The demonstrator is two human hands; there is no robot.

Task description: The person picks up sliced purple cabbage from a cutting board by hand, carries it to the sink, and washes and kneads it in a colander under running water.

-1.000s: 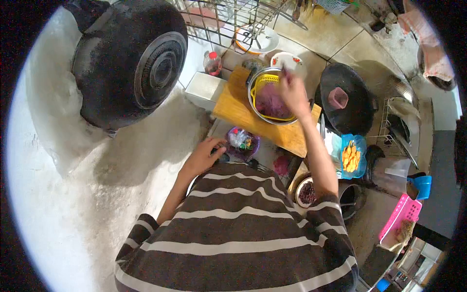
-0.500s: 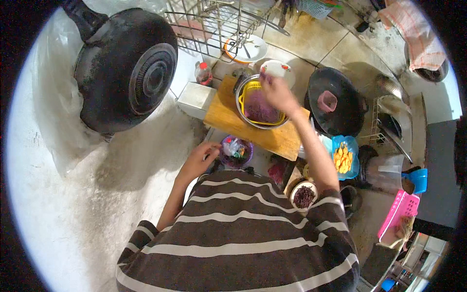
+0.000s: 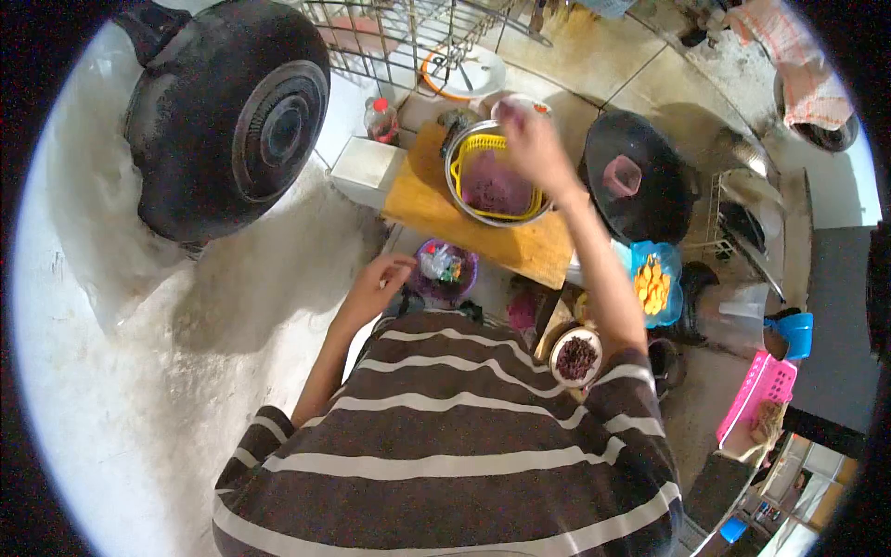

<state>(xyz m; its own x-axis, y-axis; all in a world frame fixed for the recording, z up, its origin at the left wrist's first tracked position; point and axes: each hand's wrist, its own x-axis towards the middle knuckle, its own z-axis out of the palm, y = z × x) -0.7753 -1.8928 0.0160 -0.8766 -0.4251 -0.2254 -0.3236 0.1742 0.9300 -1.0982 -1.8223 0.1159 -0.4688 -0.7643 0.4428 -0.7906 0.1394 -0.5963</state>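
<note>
My right hand [image 3: 538, 153] is raised above the rim of a metal pot [image 3: 452, 190], its fingers closed on a blurred clump of purple food [image 3: 512, 113]. Inside the pot sits a yellow strainer basket [image 3: 457, 176], with purple liquid and dark bits [image 3: 492, 186] in it. Just behind my fingers stands a white bowl [image 3: 541, 109], partly covered by the hand. The pot rests on a wooden board [image 3: 520, 246]. My left hand [image 3: 376, 280] hangs low with loosely bent fingers, nothing visible in it, beside a purple basket [image 3: 475, 278] holding plastic bags.
A black wok [image 3: 640, 218] with a pink cup [image 3: 622, 176] lies to the right. Nearer are a blue container [image 3: 670, 311] of orange slices and a bowl [image 3: 561, 371] of dark purple pieces. A large black pan [image 3: 200, 121] hangs at left; a bottle [image 3: 380, 123] stands behind the board.
My right hand has stayed over the pot's edge near the white bowl, its fingers now farther over the bowl. The whole view has shifted slightly. My left hand keeps its place beside the purple basket.
</note>
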